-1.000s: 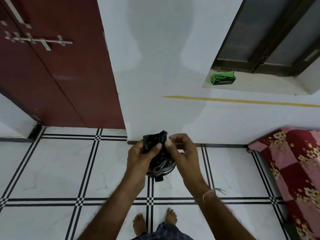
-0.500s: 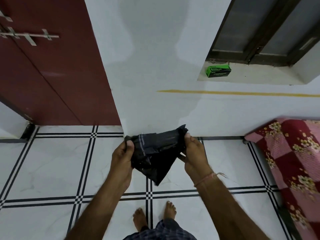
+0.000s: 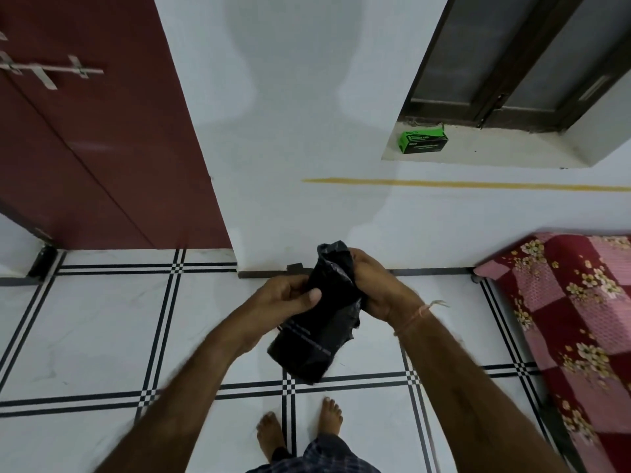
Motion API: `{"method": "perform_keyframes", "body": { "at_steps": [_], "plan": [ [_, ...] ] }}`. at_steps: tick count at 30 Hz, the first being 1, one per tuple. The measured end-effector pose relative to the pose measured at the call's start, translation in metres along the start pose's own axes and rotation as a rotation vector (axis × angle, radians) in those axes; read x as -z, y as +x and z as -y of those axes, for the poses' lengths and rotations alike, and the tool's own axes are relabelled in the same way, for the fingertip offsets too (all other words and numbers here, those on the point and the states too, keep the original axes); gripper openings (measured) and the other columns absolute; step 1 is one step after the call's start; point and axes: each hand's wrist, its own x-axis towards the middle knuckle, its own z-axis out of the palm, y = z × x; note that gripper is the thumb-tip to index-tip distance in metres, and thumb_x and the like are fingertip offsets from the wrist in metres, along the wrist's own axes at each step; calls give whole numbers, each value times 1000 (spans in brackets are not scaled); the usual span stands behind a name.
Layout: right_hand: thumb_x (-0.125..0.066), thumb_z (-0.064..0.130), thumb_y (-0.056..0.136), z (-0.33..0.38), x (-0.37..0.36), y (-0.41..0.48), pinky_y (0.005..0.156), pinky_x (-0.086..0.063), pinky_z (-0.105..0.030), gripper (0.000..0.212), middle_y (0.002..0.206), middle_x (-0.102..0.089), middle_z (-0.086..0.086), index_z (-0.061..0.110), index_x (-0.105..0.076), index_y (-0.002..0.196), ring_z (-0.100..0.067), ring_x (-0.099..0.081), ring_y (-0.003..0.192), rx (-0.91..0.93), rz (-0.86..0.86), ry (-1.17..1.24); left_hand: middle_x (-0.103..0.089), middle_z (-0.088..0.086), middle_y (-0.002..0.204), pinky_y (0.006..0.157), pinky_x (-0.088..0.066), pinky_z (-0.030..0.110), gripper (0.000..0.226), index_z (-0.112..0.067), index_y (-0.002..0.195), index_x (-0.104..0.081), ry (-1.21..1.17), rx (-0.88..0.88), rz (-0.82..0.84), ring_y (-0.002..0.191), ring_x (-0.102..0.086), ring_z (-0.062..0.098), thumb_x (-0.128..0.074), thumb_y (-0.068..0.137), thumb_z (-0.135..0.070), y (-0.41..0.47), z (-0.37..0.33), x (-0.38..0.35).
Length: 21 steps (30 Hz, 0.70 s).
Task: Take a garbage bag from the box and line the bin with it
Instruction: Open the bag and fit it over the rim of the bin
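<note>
A black garbage bag (image 3: 314,339) hangs partly folded between both hands above the tiled floor, its lower end drooping toward my feet. My left hand (image 3: 286,297) pinches its left side with the thumb on top. My right hand (image 3: 374,288) grips the crumpled upper end. The green garbage bag box (image 3: 422,141) lies on the window ledge at the upper right, well away from both hands. No bin can be made out in the frame; a small dark piece shows at the wall base behind the bag.
A dark red door (image 3: 95,138) stands at the left. A bed with a red floral cover (image 3: 577,319) fills the right edge. White wall (image 3: 290,131) rises straight ahead, and white floor tiles with black lines (image 3: 102,329) spread around my bare feet.
The bag was stretched wide between my hands half a second ago; now my hands have come together and it hangs as a narrow vertical bundle.
</note>
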Motion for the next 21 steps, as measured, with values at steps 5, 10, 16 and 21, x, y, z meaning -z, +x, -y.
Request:
{"method": "perform_keyframes", "body": {
  "at_steps": [5,10,16,21],
  "plan": [
    [-54,12,102,-3,1,13,64,-58,-28,21,78,-70,-11,3,-67,87,-22,-66,67,-38,-137,152,-79,18,111,78,-59,28,31,-5,116,-76,-185,77,-148,99,-76,23,-69,93,-24,-1,6,-13],
    [-65,39,96,-44,-11,10,75,-54,-28,27,88,-69,1,12,-64,93,-11,-63,80,197,-726,-87,-81,17,98,72,-61,28,19,-1,107,-78,-313,35,-397,87,-78,26,-72,93,-14,-2,6,-31],
    [-65,30,98,-65,-39,-23,88,-56,-48,43,104,-66,-37,-12,-60,108,-34,-67,95,115,-146,230,-81,16,98,77,-63,36,19,-6,103,-79,-435,61,-498,93,-79,29,-78,89,-18,3,9,-35],
    [-72,15,92,-70,-37,-20,74,-58,-32,22,92,-67,-24,-6,-66,95,-30,-66,85,147,-183,268,-80,18,98,74,-64,38,25,-5,97,-77,-560,121,-451,92,-78,31,-69,94,-28,4,22,-29]
  ]
}}
